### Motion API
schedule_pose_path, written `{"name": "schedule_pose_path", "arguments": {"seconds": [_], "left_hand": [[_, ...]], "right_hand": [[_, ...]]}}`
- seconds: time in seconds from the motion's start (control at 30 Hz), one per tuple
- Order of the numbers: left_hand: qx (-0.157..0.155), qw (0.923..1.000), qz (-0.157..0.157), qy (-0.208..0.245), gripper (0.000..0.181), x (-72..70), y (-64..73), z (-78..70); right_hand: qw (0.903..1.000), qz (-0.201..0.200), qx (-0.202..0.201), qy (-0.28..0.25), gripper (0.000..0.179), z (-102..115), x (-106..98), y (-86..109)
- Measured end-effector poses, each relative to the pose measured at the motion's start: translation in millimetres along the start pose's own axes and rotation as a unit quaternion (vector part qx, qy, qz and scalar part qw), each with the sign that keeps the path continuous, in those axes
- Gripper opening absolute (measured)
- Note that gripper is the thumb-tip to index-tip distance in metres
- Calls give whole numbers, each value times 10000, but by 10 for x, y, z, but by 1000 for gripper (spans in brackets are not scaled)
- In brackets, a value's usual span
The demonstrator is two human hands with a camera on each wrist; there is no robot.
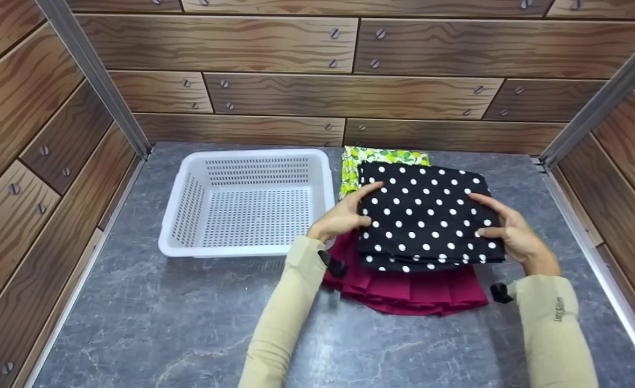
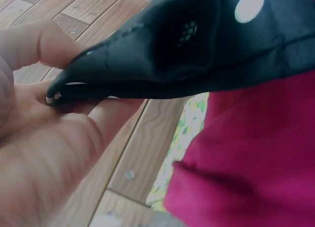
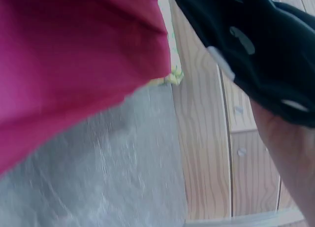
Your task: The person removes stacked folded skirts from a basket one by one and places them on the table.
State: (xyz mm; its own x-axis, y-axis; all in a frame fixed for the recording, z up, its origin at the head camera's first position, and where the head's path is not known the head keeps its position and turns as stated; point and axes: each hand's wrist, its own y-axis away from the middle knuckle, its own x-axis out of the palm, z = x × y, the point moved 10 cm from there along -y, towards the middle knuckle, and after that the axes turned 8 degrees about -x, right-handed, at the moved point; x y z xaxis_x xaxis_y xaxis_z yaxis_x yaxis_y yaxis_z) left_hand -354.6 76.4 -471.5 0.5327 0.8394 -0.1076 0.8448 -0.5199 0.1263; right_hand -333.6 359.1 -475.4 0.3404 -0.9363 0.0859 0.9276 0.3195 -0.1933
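Note:
A folded black cloth with white polka dots (image 1: pixel 425 215) is held up between my two hands, above the other fabrics. My left hand (image 1: pixel 347 213) grips its left edge, thumb and fingers on either side of the layers, as the left wrist view shows. At the opposite edge my right hand (image 1: pixel 516 240) grips the cloth, fingers spread over its side. Below lies a pleated magenta skirt (image 1: pixel 403 293), partly covered in the head view. Behind it is a folded yellow-green lemon-print cloth (image 1: pixel 387 155), its front part hidden.
A white perforated plastic basket (image 1: pixel 246 250) stands on the grey marbled table (image 1: pixel 199 323), left of the fabrics, with nothing inside. Wood-patterned panels (image 1: pixel 279 94) wall the back and both sides, with metal frame posts (image 1: pixel 96 75) at the corners.

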Motion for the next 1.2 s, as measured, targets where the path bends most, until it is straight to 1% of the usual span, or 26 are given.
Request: {"name": "schedule_pose_path", "arguments": {"seconds": [0.1, 0.2, 0.3, 0.4, 0.53, 0.63, 0.73, 0.83, 0.9, 1.03, 1.2], "left_hand": [[-59, 9999, 59, 142, 90, 135, -59, 31], [-52, 9995, 152, 254, 89, 284, -121, 46], [-49, 9994, 170, 281, 89, 415, -171, 47], [-72, 9989, 186, 422, 90, 544, -216, 49], [-56, 9978, 197, 632, 90, 711, -268, 50], [-3, 9975, 27, 704, 89, 790, -309, 59], [38, 9959, -335, 841, 87, 842, -354, 82], [55, 9920, -709, 1040, 86, 910, -399, 109], [40, 9900, -873, 1107, 85, 972, -424, 126], [-77, 9885, -958, 1171, 86, 1138, -468, 160], [-229, 9899, -884, 1084, 88, 1359, -522, 180]], "right_hand": [[10000, -56, -69, 0, 79, 34, -108, 74], [9999, -124, -68, -36, 78, 52, -222, 168], [9998, -169, 85, -110, 78, 35, -323, 261], [9993, -258, 226, -160, 77, 17, -425, 348], [9989, -360, 262, -167, 78, 37, -556, 439], [9988, -414, 260, -92, 79, 67, -647, 481], [9982, -504, 332, -68, 79, 82, -749, 520], [9970, -661, 397, -100, 78, 73, -865, 576], [9958, -793, 450, -101, 78, 55, -944, 628], [9921, -1092, 621, 46, 79, 29, -1100, 739], [9844, -1499, 827, 402, 77, 64, -1309, 833]]}}
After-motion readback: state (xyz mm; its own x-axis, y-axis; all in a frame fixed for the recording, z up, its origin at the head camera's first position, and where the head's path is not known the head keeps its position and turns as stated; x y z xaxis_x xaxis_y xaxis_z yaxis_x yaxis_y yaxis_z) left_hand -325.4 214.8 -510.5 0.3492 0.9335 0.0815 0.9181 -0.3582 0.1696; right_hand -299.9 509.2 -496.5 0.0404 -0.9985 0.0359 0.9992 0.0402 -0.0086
